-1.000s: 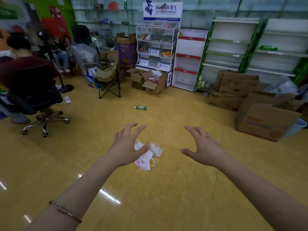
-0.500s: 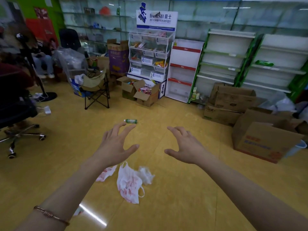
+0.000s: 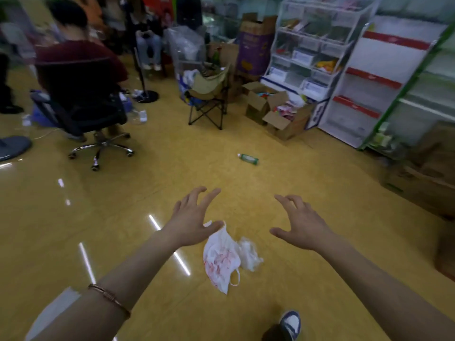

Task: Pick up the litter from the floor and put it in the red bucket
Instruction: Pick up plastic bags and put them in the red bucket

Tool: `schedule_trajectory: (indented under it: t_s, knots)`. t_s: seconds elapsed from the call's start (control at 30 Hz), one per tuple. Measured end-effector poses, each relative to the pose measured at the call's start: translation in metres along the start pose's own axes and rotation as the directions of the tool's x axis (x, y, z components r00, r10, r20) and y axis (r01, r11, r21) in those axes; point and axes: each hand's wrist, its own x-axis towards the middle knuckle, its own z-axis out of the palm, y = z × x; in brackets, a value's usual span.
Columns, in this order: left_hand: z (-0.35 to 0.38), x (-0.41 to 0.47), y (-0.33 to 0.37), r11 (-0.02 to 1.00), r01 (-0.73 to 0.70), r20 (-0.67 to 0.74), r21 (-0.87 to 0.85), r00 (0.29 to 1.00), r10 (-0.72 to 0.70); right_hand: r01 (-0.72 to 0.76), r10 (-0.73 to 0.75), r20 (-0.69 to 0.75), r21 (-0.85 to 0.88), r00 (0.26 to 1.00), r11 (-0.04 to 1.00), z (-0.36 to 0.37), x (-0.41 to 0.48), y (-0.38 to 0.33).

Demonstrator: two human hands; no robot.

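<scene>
A crumpled white plastic bag with red print point(image 3: 220, 258) lies on the yellow floor just below and between my hands. A smaller clear-white crumpled wrapper point(image 3: 249, 253) touches its right side. Farther off, a small green bottle point(image 3: 248, 159) lies on its side. My left hand point(image 3: 193, 219) hovers above the bag's upper left corner with fingers spread and holds nothing. My right hand point(image 3: 299, 223) hangs to the right of the litter, fingers spread, empty too. No red bucket is in view.
A person sits in a black office chair point(image 3: 85, 112) at the left. A folding camp chair point(image 3: 209, 99) and open cardboard boxes point(image 3: 275, 112) stand behind the bottle. Shelving point(image 3: 364, 77) lines the right side. My shoe point(image 3: 290, 324) shows at the bottom.
The view has swung left and tilted down. The bag and wrapper now sit between my hands rather than below the left one. Both hands stay spread and empty.
</scene>
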Motion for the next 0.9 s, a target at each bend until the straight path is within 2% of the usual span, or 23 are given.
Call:
schedule_trajectory:
  t_s: [0.1, 0.27, 0.5, 0.63, 0.73, 0.9]
  knots:
    - [0.020, 0.041, -0.001, 0.996, 0.087, 0.040, 0.019, 0.995, -0.088, 0.041, -0.039, 0.088, -0.026, 0.995, 0.999, 0.006, 0.051, 0.033]
    - [0.049, 0.107, 0.008, 0.968, 0.249, -0.002, 0.008, 0.968, -0.249, 0.145, -0.136, 0.149, -0.053, 0.979, 0.988, -0.004, 0.140, 0.089]
    - [0.084, 0.163, 0.023, 0.921, 0.385, -0.037, -0.049, 0.921, -0.387, 0.307, -0.284, 0.280, -0.040, 0.917, 0.951, 0.002, 0.237, 0.116]
    - [0.131, 0.185, -0.003, 0.887, 0.462, 0.027, 0.012, 0.886, -0.463, 0.347, -0.308, 0.400, -0.028, 0.863, 0.937, 0.055, 0.271, 0.133]
    - [0.187, 0.209, -0.034, 0.854, 0.518, 0.094, 0.054, 0.849, -0.521, 0.331, -0.262, 0.486, -0.059, 0.834, 0.942, 0.117, 0.298, 0.151]
    - [0.296, 0.264, -0.083, 0.849, 0.523, 0.162, 0.079, 0.833, -0.529, 0.321, -0.262, 0.486, -0.040, 0.834, 0.946, 0.222, 0.357, 0.173]
